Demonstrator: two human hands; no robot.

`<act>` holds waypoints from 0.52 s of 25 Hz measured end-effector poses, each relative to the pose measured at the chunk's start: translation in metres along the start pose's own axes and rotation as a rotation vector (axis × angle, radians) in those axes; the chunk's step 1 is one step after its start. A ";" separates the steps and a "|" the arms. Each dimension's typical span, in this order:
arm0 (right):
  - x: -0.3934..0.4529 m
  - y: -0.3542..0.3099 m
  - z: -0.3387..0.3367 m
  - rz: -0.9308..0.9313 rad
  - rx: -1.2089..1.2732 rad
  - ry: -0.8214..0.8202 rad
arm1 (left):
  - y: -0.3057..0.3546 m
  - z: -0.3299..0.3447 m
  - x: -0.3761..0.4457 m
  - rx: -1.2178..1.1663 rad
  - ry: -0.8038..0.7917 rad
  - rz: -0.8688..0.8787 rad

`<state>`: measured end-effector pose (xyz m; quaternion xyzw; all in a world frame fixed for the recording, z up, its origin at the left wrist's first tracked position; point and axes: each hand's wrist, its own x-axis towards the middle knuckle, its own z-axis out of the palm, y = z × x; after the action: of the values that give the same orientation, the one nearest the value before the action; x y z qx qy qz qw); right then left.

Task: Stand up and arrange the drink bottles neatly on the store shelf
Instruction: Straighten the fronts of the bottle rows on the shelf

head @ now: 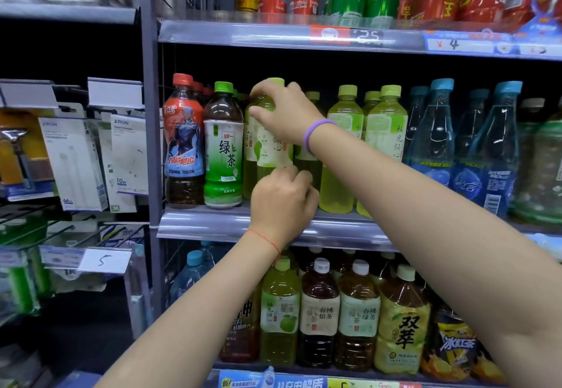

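- On the middle shelf (213,223), my right hand (282,111) grips the neck of a pale green bottle (270,147).
- My left hand (281,202) curls around its base.

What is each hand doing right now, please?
Left hand: grips the lower part of the pale green tea bottle.
Right hand: grips the same bottle's neck.

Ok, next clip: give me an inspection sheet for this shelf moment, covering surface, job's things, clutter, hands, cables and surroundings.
Surface: middle shelf, rows of upright bottles.
Job's things: pale green tea bottle upright, held at the front between the green tea bottle and the yellow-green bottles.
Clutter: nothing seen.
Hands: right hand grips the bottle near its cap; left hand has its fingers curled at the bottle's lower part.
Cables: nothing seen.
Surroundings: cans above, more bottles below, boxed chargers hanging left.
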<state>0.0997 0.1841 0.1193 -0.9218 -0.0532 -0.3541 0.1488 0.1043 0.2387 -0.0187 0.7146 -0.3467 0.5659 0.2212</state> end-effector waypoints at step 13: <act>-0.019 0.053 -0.063 -0.056 -0.579 0.214 | 0.034 0.038 0.052 -0.578 -0.345 -0.943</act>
<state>0.0565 0.1141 0.1382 -0.8815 0.0404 -0.4536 -0.1249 0.1102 0.1767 0.0189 0.7841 -0.1624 0.1639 0.5761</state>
